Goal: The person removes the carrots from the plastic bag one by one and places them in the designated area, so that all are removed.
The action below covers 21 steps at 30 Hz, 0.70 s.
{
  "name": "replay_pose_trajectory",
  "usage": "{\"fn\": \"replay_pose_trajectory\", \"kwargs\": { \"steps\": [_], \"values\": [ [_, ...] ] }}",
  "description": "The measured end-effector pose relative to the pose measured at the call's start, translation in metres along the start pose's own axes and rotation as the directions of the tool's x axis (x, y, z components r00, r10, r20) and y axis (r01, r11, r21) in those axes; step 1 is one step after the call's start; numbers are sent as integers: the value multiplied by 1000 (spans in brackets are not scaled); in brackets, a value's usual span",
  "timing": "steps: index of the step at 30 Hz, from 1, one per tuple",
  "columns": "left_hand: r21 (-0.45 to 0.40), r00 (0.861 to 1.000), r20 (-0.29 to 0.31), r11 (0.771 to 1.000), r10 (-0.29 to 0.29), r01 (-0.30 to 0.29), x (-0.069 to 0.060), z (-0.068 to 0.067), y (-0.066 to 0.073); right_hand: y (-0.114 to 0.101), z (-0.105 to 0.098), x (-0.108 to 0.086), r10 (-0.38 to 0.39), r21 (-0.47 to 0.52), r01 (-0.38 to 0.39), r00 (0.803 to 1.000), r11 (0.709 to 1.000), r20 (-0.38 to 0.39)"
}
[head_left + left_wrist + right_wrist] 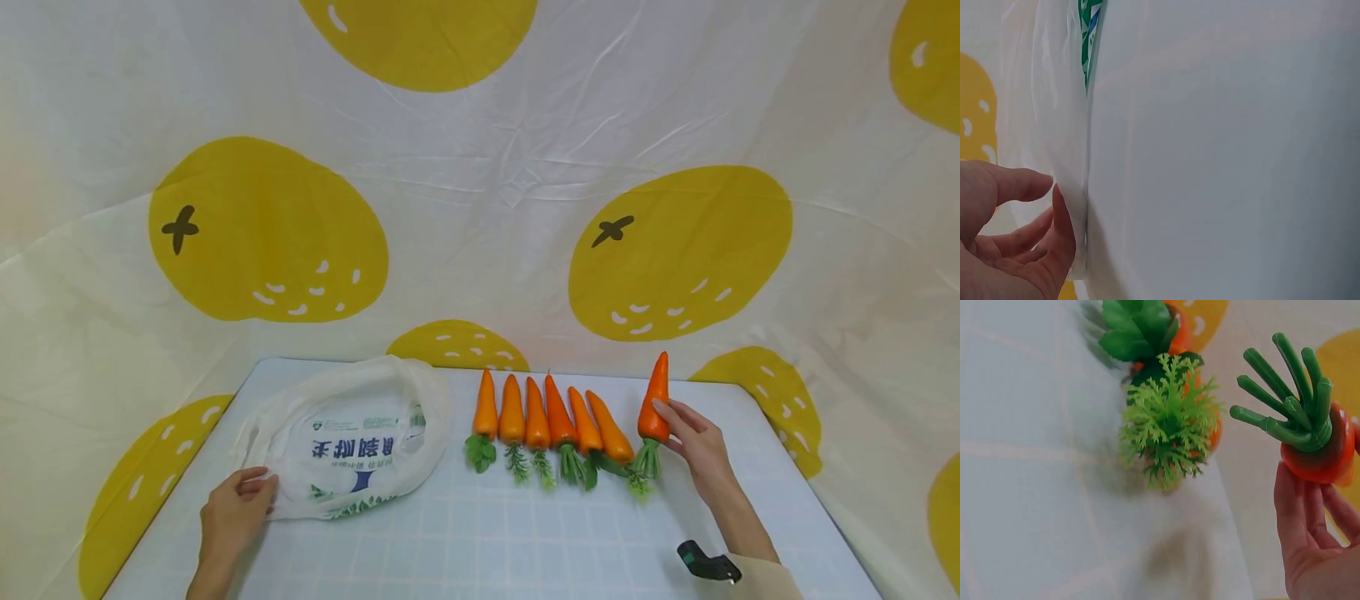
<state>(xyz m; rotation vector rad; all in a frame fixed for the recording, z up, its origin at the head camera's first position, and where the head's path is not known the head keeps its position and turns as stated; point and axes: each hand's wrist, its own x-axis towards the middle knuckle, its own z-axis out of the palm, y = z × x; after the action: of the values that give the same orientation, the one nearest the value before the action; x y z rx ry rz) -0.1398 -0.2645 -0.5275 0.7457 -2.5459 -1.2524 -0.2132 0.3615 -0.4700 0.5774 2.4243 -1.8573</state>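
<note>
A white plastic bag (433, 433) with green and blue print lies spread on the left of the table, its mouth opened into a ring. At its near left edge my left hand (232, 512) pinches the thin plastic between thumb and fingers; the left wrist view shows the fingertips at the bag's side (1054, 106). My right hand (699, 450) holds a red-orange carrot (656, 403) by its body, tip up, above the table. Its cut green stalks (1297, 409) point toward the right wrist camera. To its left, several other carrots (553, 412) lie in a row, greens toward me.
The pale blue table (480, 550) has a faint grid of lines. Behind it and at its sides hangs a white cloth (480, 225) with big yellow fruit prints. A black strap piece (708, 563) sits at my right sleeve.
</note>
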Motion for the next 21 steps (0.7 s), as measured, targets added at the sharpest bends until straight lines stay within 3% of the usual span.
{"fn": "replay_pose_trajectory", "kwargs": {
  "steps": [8, 16, 21],
  "values": [
    [-30, 1000, 26, 1000, 7, -6, 2, -4, -3, 14, -14, 6, 23, -75, -21, 1000, 997, 15],
    [-41, 997, 54, 997, -60, 62, 5, -3, 0, 34, -24, 13, 42, -147, -38, 999, 988, 30],
    [-41, 997, 45, 997, -64, 65, 5, -2, 0, 40, -24, 17, 49, -197, -39, 998, 980, 44]
  ]
}}
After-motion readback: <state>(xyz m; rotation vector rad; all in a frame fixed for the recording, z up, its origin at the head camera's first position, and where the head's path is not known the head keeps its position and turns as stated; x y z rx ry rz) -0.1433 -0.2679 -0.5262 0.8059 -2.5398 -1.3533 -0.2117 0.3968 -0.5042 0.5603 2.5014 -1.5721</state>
